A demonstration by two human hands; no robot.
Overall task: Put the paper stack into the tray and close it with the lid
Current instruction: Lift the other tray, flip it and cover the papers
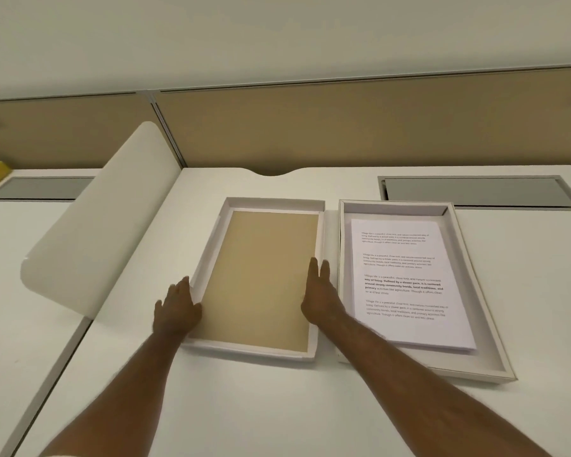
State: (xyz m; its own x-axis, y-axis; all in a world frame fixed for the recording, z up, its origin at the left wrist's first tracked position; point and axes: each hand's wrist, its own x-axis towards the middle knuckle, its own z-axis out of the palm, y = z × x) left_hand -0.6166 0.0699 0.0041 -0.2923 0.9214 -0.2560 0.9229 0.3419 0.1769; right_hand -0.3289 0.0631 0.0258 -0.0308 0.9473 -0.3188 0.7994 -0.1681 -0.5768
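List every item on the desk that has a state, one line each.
Paper stack: lying flat inside the right tray, printed side up.
Right tray: uncovered.
Lid: inside up, beside the tray.
Left hand: open, against the lid's left wall.
Right hand: open, against its right wall.

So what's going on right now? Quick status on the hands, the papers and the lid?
Left hand and right hand open, flat against the lid's long sides. Paper stack already in tray. Lid lies upturned beside tray, not yet on. Nothing in the way.
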